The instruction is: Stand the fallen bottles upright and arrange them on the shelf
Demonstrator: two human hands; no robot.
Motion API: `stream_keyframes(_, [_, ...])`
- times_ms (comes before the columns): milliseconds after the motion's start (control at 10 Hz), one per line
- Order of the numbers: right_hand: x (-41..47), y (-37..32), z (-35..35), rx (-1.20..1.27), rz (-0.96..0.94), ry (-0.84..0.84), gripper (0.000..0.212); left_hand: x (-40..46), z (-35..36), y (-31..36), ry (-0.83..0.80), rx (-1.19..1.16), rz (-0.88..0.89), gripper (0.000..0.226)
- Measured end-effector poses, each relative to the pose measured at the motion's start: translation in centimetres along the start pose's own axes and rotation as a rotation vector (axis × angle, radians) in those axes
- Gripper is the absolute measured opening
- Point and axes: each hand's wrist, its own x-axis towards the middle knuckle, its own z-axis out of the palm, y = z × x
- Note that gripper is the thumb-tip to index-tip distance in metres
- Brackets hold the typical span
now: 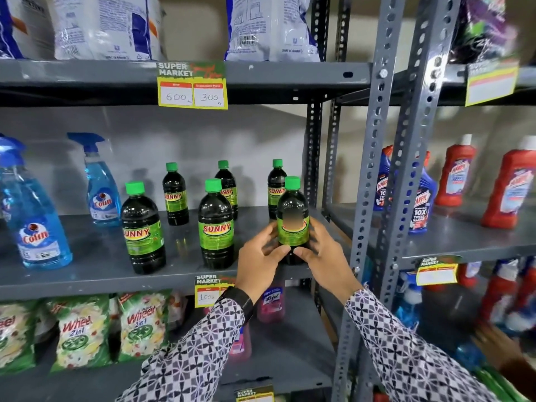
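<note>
Several dark bottles with green caps and green labels stand upright on the grey middle shelf. One front bottle stands upright at the shelf's right front corner. My left hand and my right hand wrap its lower half from both sides, thumbs meeting in front. Two more front bottles stand at the left and in the middle. Behind them a back row holds three smaller-looking bottles: left, middle, right. No bottle lies on its side in view.
Two blue spray bottles stand at the shelf's left. Grey perforated uprights rise right of my hands. White detergent bags sit above, green packets below, red and blue cleaner bottles on the right rack. Price tags hang from shelf edges.
</note>
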Motion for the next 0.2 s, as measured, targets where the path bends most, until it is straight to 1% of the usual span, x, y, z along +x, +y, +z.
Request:
stream_keyframes(100, [-1.2,-0.2,0.5,-0.027,-0.009,0.01,0.082,-1.1,-0.8,0.1,-0.02,-0.001,0.004,0.061])
stream_keyframes(200, [-2.0,-1.7,0.8,-0.185,-0.094,0.219,0.078,-2.3,-2.5,1.2,0.026,0.036,0.064,0.057])
